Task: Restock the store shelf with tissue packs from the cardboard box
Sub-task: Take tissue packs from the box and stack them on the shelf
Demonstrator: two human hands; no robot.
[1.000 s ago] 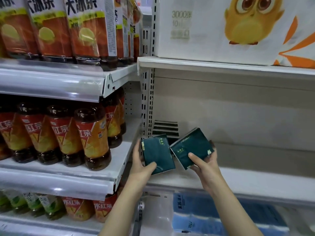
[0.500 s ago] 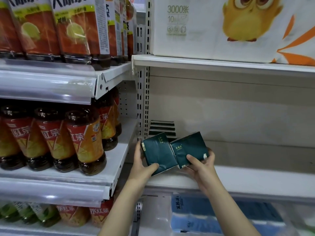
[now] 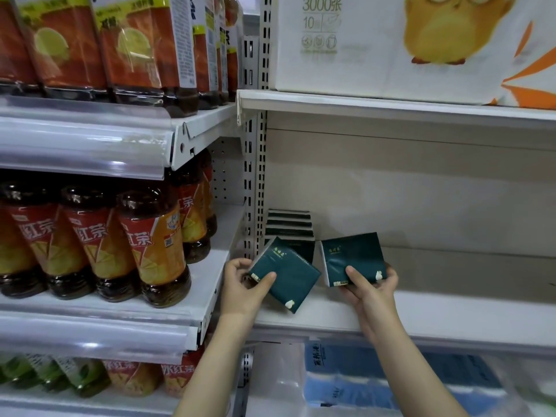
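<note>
My left hand (image 3: 243,281) grips a dark green tissue pack (image 3: 290,276), tilted like a diamond, over the left end of the white shelf (image 3: 451,314). To its right, my right hand (image 3: 371,285) holds a second dark green tissue pack (image 3: 352,257) nearly upright, thumb across its front. The two packs are apart. Behind them a stack of dark green tissue packs (image 3: 290,227) sits in the shelf's back left corner. The cardboard box is out of view.
A perforated upright post (image 3: 255,176) bounds the shelf on the left. Tea bottles (image 3: 156,245) fill the neighbouring shelves. A large white paper package with an owl (image 3: 421,46) sits on the shelf above. Blue wrapped packs (image 3: 391,383) lie below.
The two packs, side by side and touching earlier, have separated. The left pack has rotated to a diamond tilt and the right pack has turned more upright. The camera moved closer.
</note>
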